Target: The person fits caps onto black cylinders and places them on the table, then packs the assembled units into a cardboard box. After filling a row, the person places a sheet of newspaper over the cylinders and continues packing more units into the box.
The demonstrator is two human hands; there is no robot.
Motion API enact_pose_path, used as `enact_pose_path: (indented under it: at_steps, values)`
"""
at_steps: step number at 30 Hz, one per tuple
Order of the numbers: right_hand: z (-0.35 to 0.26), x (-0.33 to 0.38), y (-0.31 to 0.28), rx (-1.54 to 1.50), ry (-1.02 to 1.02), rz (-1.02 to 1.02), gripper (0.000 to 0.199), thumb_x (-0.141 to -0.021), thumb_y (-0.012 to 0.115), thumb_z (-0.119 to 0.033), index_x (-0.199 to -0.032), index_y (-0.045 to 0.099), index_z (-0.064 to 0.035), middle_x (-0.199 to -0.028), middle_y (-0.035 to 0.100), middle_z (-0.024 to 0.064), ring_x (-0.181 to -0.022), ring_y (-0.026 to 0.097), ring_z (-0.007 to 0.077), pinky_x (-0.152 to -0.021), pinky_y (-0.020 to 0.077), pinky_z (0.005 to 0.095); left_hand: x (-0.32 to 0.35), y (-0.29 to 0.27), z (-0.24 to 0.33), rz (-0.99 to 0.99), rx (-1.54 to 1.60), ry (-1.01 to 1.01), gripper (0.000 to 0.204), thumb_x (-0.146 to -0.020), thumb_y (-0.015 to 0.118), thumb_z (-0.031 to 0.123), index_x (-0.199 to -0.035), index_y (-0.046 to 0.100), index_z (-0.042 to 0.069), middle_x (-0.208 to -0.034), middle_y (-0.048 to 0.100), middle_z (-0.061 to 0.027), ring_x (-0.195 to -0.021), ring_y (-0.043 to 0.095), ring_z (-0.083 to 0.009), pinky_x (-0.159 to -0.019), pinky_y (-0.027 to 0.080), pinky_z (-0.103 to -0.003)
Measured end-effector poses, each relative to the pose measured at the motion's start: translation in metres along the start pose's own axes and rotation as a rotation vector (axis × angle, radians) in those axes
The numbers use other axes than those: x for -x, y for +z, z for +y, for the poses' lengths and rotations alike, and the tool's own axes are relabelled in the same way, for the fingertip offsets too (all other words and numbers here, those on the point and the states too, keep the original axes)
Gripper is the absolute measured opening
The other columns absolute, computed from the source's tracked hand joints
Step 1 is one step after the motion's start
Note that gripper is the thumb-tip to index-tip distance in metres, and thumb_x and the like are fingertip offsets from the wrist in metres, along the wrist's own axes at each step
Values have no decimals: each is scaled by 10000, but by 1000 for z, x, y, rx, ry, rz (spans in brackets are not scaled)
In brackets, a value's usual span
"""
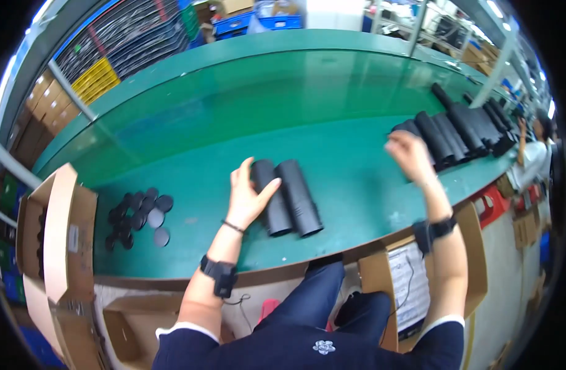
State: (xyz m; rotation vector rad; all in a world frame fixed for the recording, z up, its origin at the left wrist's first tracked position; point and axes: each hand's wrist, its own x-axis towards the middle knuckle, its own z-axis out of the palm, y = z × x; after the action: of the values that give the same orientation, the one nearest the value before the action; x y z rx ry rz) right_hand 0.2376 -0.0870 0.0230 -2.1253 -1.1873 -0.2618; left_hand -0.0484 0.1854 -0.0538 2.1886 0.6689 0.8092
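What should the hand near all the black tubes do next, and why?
Probably close on one tube. The right hand is open and blurred at the near end of the row of black tubes, holding nothing, while the left hand rests on the two tubes lying in front.

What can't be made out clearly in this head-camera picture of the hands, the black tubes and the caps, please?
- Right hand: motion-blurred, so whether it grips a tube in the far pile is unclear.
- Left hand: its palm covers part of the nearer tube of the tube pair; grip or mere touch is uncertain.
- Black caps: too small and overlapping to count.
- Cardboard box: its flap hides the contents.
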Motion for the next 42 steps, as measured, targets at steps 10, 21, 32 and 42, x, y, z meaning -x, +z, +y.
enact_pose_path:
  at_steps: [10,21,32,42]
  values:
    - [-125,73,136,-652,368,-372,1013,-737,785,-291,-1438,172,108,-953,653,195,-812,620,193,-719,492,271,13,-7,-8,-96,256,-151,724,-732,771,332,-1321,455,52,-1165,503,-236,-1035,526,-353,-869,471,-431]
    - [-146,127,75,-1021,82,102,408,-878,569,-99,-1281,559,-38,-1097,549,37,-958,533,142,-816,459,275,50,-4,90,-549,528,462,684,-705,803,146,-1293,468,47,-1288,504,-112,-1235,467,-224,-1048,366,-370]
    - [-171,139,39,-1153,118,-43,247,-826,612,-52,-1051,699,3,-964,550,44,-882,491,106,-706,365,219,82,15,100,-551,687,411,560,-746,711,284,-1200,464,68,-1156,489,-111,-1183,428,-293,-1082,248,-448]
    - [-140,118,83,-713,-10,-178,886,-709,792,-167,-1449,313,-78,-1363,450,142,-1285,401,245,-1081,294,369,37,-2,99,-538,1438,-124,480,-926,495,360,-1237,516,-5,-1240,553,-113,-1208,477,-234,-1059,335,-380]
